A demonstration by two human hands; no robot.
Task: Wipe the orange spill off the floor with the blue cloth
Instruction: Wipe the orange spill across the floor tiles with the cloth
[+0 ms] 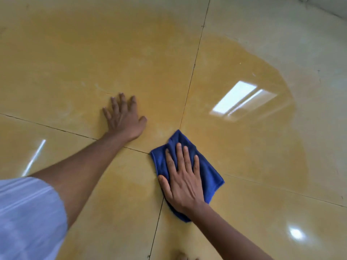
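Note:
A wide orange spill [234, 139] spreads as a thin wet film over several glossy beige floor tiles, its edge curving down the right side. The blue cloth [208, 171] lies folded on the floor near where the tile joints meet. My right hand [183, 180] presses flat on top of the cloth, fingers spread and pointing away from me. My left hand [124, 119] rests palm down on the wet tile to the upper left of the cloth, fingers apart, holding nothing.
Dark grout lines [191, 79] cross the floor and meet beside the cloth. Ceiling lights reflect in the wet surface [238, 98]. Drier pale tile [319, 44] lies beyond the spill at the right. A white sleeve [28, 218] fills the lower left.

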